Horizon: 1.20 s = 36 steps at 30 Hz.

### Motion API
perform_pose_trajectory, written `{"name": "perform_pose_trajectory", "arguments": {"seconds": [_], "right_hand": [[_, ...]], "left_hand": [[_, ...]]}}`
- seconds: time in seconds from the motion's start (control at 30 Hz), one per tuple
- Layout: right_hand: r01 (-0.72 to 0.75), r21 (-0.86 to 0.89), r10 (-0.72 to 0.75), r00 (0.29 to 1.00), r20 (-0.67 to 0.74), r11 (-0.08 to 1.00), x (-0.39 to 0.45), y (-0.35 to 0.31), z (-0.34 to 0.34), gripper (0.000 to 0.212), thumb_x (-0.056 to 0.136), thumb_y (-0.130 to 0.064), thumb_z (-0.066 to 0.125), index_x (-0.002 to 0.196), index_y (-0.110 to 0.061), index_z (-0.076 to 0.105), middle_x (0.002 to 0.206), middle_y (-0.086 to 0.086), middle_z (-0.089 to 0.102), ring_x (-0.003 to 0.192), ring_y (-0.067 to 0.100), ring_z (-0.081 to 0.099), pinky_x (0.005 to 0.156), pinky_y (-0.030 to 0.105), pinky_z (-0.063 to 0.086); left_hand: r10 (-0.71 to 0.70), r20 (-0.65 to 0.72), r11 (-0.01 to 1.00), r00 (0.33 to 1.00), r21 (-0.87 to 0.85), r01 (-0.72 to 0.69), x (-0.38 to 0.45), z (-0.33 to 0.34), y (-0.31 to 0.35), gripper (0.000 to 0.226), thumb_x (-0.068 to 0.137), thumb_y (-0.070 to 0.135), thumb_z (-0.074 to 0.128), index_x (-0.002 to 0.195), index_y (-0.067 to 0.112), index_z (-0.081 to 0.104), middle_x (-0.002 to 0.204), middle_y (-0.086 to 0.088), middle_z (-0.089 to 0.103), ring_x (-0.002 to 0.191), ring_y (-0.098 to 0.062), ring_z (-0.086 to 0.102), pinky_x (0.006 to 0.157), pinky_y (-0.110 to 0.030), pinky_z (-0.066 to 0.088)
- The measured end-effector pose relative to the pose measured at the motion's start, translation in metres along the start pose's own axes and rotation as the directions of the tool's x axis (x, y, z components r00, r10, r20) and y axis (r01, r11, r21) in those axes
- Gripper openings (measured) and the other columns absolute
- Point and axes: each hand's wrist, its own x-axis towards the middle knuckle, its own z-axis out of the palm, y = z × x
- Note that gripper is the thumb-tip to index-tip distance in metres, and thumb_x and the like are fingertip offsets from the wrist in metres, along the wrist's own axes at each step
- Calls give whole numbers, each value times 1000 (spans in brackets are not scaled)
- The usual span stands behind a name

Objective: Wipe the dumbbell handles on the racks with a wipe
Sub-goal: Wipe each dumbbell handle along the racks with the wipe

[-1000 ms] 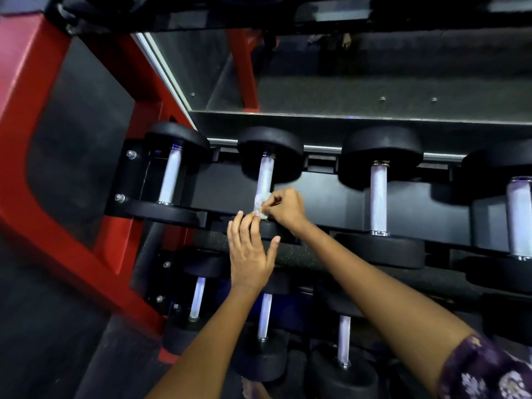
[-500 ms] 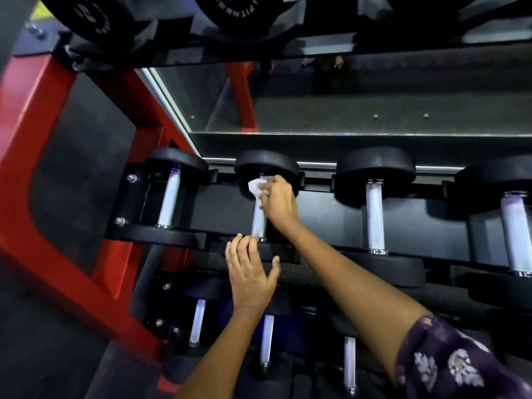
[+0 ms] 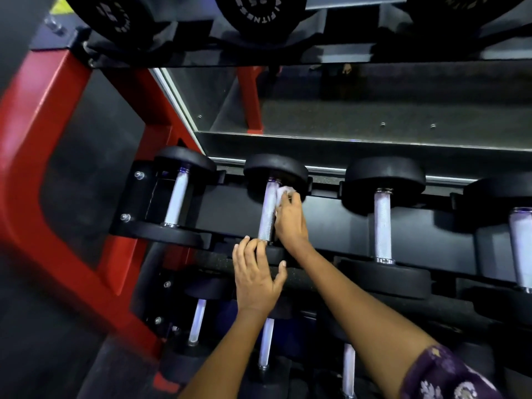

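Note:
Black dumbbells with knurled silver handles lie in a row on the middle shelf of the rack (image 3: 230, 208). My right hand (image 3: 290, 220) holds a small white wipe (image 3: 283, 192) against the right side of the second dumbbell's handle (image 3: 267, 211), near its far head. My left hand (image 3: 254, 275) rests with straight fingers on that dumbbell's near head, fingertips at the base of the handle. Other handles lie to the left (image 3: 176, 201) and right (image 3: 382, 226).
A red rack frame (image 3: 37, 156) runs down the left. An upper shelf with large black dumbbell heads (image 3: 259, 15) overhangs the top. A lower shelf holds more dumbbells (image 3: 266, 342). A mirror (image 3: 374, 105) stands behind the rack.
My right hand slid the wipe from the near end of the handle up to its far end and round to its right side. My left hand stayed on the near head.

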Motion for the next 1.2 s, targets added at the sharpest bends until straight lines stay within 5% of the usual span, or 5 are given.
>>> {"name": "perform_pose_trajectory", "arguments": {"seconds": [0.2,0.73,0.9,1.03,1.2], "right_hand": [[154,-169,-153,988,18,973,0,5,-8,45,91,2,39,135,-3,40,131,13,39,107,30,49,82,34,42],[330,-275,-303,943,137,903,20,-13,-8,48,88,4,46,135,-1,44,141,9,43,128,28,44,102,32,39],[756,-341,-485,632,604,559,13,-9,-15,24,85,-10,50,102,-6,66,106,14,62,109,29,52,106,33,29],[732,-299,-511,655,556,612,43,-7,-38,26,85,-10,51,106,-7,65,109,10,62,113,28,52,106,36,25],[793,-182,-373,459,806,582,33,-24,-42,32,89,-22,42,110,-12,64,110,10,63,106,29,56,86,38,46]], "left_hand": [[-5,9,1000,1000,-10,5,-1,-1,0,46,88,37,45,119,3,42,118,-13,39,120,-34,40,110,-48,23],[1,9,1000,1000,8,-1,-1,1,0,45,89,37,45,119,3,42,118,-13,40,120,-34,40,111,-47,23],[-5,47,1000,999,7,5,-1,-3,2,47,89,38,46,120,2,44,119,-14,44,121,-34,40,111,-48,24],[2,88,1000,996,30,-5,-2,-5,-4,49,91,40,45,121,1,45,117,-16,49,120,-33,40,110,-47,25],[-5,110,999,994,32,1,-1,-8,-2,50,91,42,43,122,2,44,119,-13,45,122,-32,39,111,-47,24]]}}
